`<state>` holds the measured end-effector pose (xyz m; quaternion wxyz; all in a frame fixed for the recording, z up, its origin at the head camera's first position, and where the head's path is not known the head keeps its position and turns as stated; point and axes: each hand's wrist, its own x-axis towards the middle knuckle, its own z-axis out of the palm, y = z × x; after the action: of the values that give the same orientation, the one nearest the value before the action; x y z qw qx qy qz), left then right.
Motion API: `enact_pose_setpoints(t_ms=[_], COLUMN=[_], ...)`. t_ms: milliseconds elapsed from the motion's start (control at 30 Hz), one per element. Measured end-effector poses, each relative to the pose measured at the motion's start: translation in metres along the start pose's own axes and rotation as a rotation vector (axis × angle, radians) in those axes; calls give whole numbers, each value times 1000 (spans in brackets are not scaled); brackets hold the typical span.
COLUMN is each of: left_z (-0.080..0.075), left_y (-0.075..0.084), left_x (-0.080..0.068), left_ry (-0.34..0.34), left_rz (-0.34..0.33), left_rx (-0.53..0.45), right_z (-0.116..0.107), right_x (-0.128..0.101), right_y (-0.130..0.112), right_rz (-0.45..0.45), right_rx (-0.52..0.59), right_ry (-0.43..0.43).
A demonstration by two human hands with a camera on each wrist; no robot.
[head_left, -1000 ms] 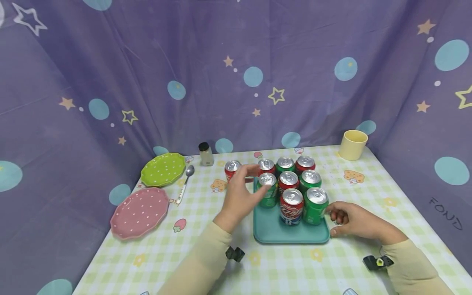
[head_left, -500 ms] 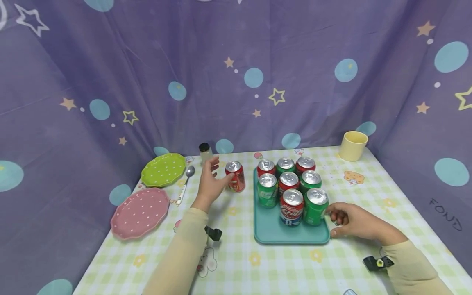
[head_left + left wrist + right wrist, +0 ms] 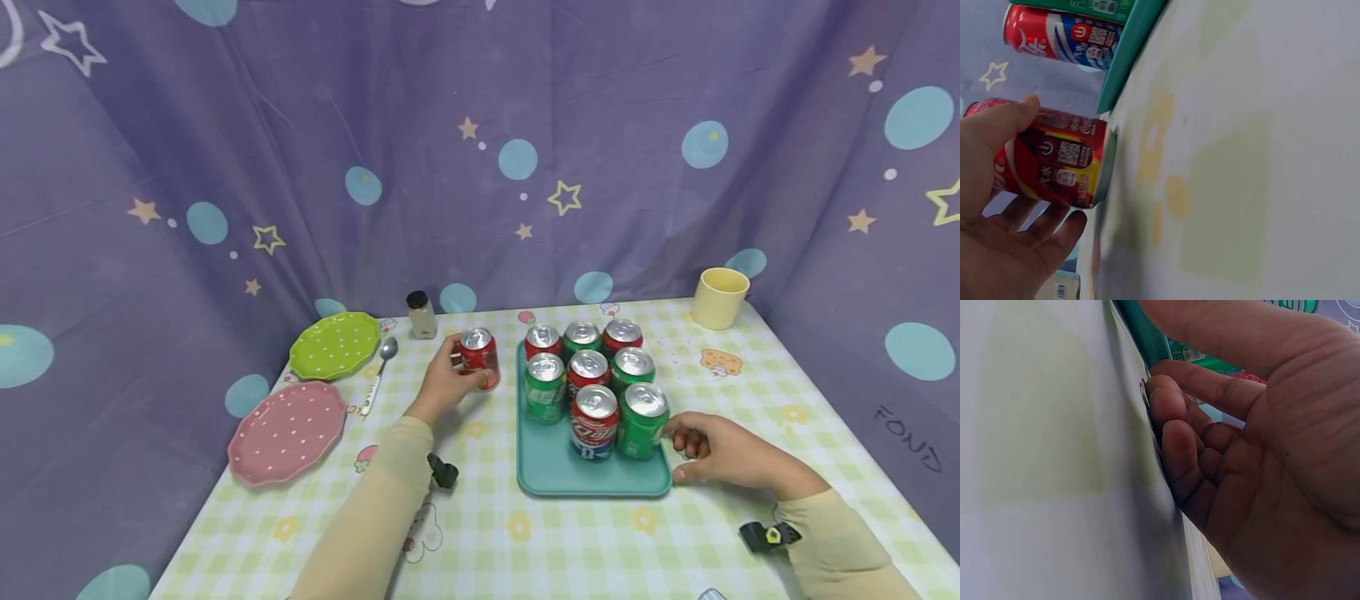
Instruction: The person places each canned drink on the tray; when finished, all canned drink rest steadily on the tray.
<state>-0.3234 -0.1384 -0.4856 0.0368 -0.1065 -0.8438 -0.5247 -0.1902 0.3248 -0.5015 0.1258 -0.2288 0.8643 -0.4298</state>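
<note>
In the head view my left hand (image 3: 444, 385) is round a red soda can (image 3: 483, 360), left of the teal tray (image 3: 592, 483). The left wrist view has the thumb (image 3: 1019, 117) across the can's side and fingers beyond it. That can is upright, at or very close to the tabletop. Several red and green cans stand on the tray, among them a red and blue can (image 3: 594, 429) and a green can (image 3: 642, 425) in front. At the tray's right edge rests my right hand (image 3: 723, 450), fingers loosely curled, thumb and index finger against the tray's side, holding nothing.
Left on the checked tablecloth (image 3: 420, 550) lie a green plate (image 3: 333, 346), a pink plate (image 3: 288, 433) and a spoon (image 3: 381, 375). A black-lidded jar (image 3: 422, 317) stands behind. At the back right is a yellow cup (image 3: 718, 298). Purple curtains (image 3: 420, 125) surround the table.
My left hand has moved left from the green can on the tray, passed beside the lone red can and come round it. My right hand has stayed at the tray's edge.
</note>
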Motion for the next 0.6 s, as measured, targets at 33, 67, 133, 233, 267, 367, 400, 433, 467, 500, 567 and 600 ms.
enact_pose_setpoints(t_ms=[33,67,133,233,267,367,400,433,467,500,567,600], left_z=[1,2,4,6,6,6,5,5,4,3,0,-1], left_y=[0,0,0,0,0,-1,-1,-2,-1,-1,1,3], left_x=[0,0,0,-1,-2,-5,-6,-7,-9,-11,-16,-18], left_ry=[4,11,25,44,50,76,86,97,109,123,149,162], left_rz=[-5,-10,-19,-19,-16,-12,-11,-12,-8,-3,15,27], left_rx=[10,17,28,16,8,-31,-43,-52,-60,-67,-70,-73], right_z=[0,0,0,0,0,0,0,0,0,0,0,0], right_x=[0,0,0,0,0,0,0,0,0,0,0,0], right_y=[0,0,0,1,1,1,1,1,1,1,1,2], right_rz=[-1,-1,0,3,3,-1,-3,-5,-7,-8,-9,-10], right_rx=[-1,-1,-2,-3,-3,2,3,5,6,8,9,9], right_ry=[-1,-1,-2,-1,-1,0,0,-1,-1,-1,-2,-3])
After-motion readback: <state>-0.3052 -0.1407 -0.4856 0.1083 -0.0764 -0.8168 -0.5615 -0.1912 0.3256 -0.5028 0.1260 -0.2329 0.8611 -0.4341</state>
